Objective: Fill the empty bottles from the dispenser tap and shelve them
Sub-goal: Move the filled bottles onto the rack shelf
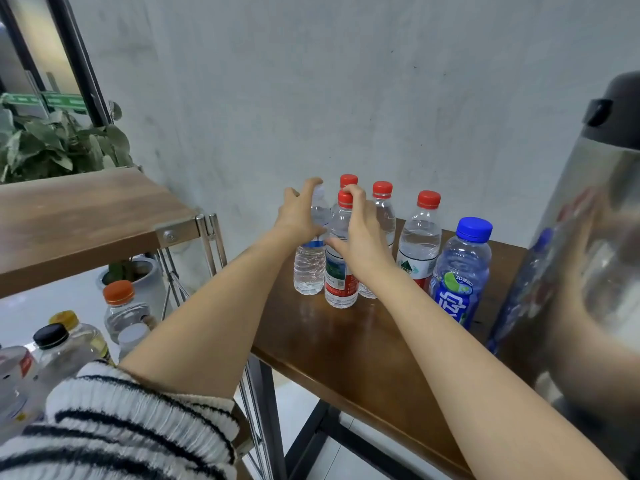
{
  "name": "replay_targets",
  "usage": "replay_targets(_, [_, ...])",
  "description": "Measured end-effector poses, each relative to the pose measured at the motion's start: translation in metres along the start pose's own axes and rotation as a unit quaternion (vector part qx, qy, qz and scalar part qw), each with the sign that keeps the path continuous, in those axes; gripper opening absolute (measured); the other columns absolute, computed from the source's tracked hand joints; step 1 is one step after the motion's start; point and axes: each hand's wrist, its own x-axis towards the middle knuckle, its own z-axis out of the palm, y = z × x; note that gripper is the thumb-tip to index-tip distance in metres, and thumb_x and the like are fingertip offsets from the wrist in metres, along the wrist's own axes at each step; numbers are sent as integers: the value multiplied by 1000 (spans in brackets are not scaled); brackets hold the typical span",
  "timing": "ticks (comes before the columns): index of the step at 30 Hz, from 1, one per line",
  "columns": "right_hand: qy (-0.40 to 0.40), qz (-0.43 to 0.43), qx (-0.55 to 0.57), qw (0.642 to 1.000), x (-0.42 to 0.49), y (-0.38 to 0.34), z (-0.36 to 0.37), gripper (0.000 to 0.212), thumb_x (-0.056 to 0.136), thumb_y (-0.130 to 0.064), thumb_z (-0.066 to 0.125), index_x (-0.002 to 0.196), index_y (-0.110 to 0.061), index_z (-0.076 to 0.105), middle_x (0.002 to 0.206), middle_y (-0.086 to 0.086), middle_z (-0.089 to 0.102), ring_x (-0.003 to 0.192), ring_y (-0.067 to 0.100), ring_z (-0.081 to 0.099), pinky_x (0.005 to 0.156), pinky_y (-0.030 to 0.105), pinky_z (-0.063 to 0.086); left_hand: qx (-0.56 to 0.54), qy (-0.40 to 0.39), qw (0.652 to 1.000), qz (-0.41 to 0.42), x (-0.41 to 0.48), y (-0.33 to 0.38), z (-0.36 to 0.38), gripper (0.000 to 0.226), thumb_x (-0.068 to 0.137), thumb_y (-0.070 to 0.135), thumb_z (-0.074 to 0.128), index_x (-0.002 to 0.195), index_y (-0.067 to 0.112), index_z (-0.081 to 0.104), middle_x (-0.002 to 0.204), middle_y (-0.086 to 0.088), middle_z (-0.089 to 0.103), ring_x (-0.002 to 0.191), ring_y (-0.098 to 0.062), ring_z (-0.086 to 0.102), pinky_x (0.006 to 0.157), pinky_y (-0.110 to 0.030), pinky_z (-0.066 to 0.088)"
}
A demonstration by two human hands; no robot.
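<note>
Several clear plastic bottles stand on the brown table [363, 344] near the wall. My left hand [300, 213] reaches around a clear bottle with a blue band [309, 268], fingers curled near its white cap. My right hand [360, 237] wraps a red-capped, red-labelled bottle [341, 282] from the right, thumb low on its body, a fingertip on its cap. Behind stand two more red-capped bottles [382, 202], another [420, 237] to the right, and a blue-capped bottle [462, 268]. The steel dispenser [588, 244] looms at the right edge; its tap is out of sight.
A wooden shelf [79, 216] on a chrome frame stands at the left, with several capped bottles [119, 306] on the level below. A leafy plant [52, 143] sits behind it. A grey wall runs along the back.
</note>
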Motion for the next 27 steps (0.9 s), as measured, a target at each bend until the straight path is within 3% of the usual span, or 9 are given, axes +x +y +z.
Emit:
replay_targets(9, [10, -28, 30, 999, -13, 4, 1, 90, 85, -11, 75, 150, -29, 15, 142, 10, 40, 119, 25, 52, 86, 25, 41, -70, 24, 996, 42, -19, -3, 8, 86, 77, -8, 70, 146, 23, 29, 116, -15, 45, 98, -26, 50, 67, -18, 37])
replay_targets(12, [28, -24, 67, 997, -22, 5, 0, 91, 84, -11, 75, 150, -30, 16, 147, 7, 37, 123, 24, 52, 90, 29, 45, -100, 42, 992, 58, -35, -2, 13, 84, 80, -6, 68, 144, 32, 29, 118, -9, 42, 103, -28, 56, 80, -28, 50])
replay_targets(15, [45, -29, 70, 996, -37, 4, -2, 90, 85, -13, 76, 149, -33, 16, 149, 4, 36, 130, 21, 47, 95, 34, 48, -104, 70, 990, 64, -55, 0, 17, 83, 82, -4, 68, 142, 38, 28, 126, -7, 42, 110, -28, 54, 89, -40, 53])
replay_targets(21, [48, -45, 80, 995, -74, -4, -20, 88, 85, -16, 76, 149, -36, 19, 152, 0, 33, 132, 18, 44, 91, 26, 45, -94, 84, 991, 41, -111, 16, 9, 87, 84, -2, 71, 146, 40, 27, 136, -3, 42, 115, -25, 52, 85, -36, 54])
replay_targets(24, [41, -52, 100, 993, -98, -14, -34, 90, 84, -16, 77, 149, -37, 20, 153, -4, 32, 136, 14, 39, 98, 26, 41, -89, 92, 990, 55, -151, 26, -6, 86, 84, 10, 76, 148, 38, 26, 140, -4, 45, 117, -21, 54, 84, -30, 49])
replay_targets(27, [25, -55, 114, 992, -123, -28, -48, 90, 82, -18, 78, 149, -39, 21, 153, -5, 32, 138, 11, 35, 103, 29, 37, -90, 104, 989, 61, -192, 31, -22, 85, 83, 20, 79, 146, 41, 25, 141, 1, 48, 114, -16, 57, 87, -34, 52])
